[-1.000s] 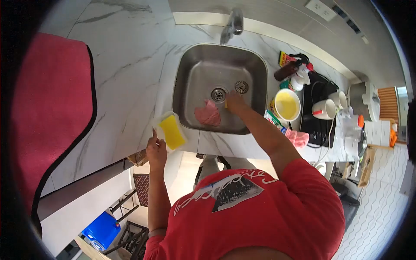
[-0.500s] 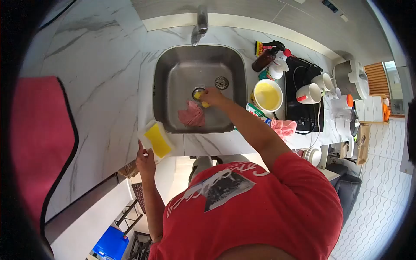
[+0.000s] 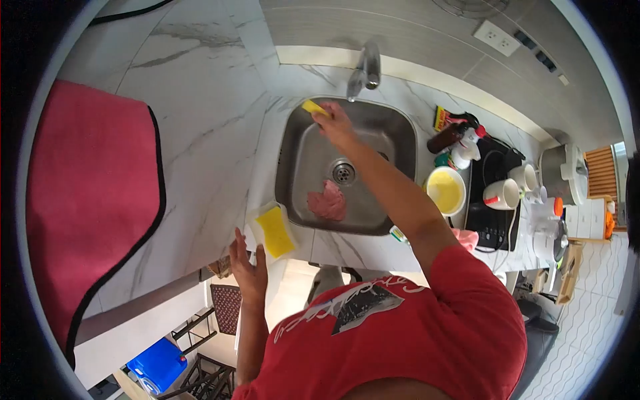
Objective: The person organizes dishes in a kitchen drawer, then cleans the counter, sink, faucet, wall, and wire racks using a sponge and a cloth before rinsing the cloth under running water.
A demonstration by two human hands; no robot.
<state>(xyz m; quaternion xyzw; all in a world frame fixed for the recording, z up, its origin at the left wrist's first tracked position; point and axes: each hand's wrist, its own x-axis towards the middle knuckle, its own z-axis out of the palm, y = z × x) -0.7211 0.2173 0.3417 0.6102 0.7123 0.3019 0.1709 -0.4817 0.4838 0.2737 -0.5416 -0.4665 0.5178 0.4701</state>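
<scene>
My right hand (image 3: 335, 125) grips a yellow sponge (image 3: 313, 107) at the back left corner of the steel sink (image 3: 293, 157). On the sink floor, near the front, lies a crumpled pink cloth (image 3: 327, 202), just below the drain (image 3: 343, 172). My left hand (image 3: 250, 270) is open with fingers apart, beside the counter's front edge. Close to its fingertips sits a white tray-like piece (image 3: 289, 212) with a yellow sheet or sponge (image 3: 277, 231) on it. My right forearm covers part of the sink's right side.
The faucet (image 3: 365, 70) stands behind the sink. To the right are a white tub with yellow inside (image 3: 445, 191), a brown spray bottle (image 3: 445, 139), a black cooktop (image 3: 488, 223) and mugs (image 3: 501, 194). A pink mat (image 3: 100, 193) covers the left counter.
My right hand has moved the sponge from the drain to the sink's back left corner. My left hand's fingers have spread beside the white tray. The view has shifted.
</scene>
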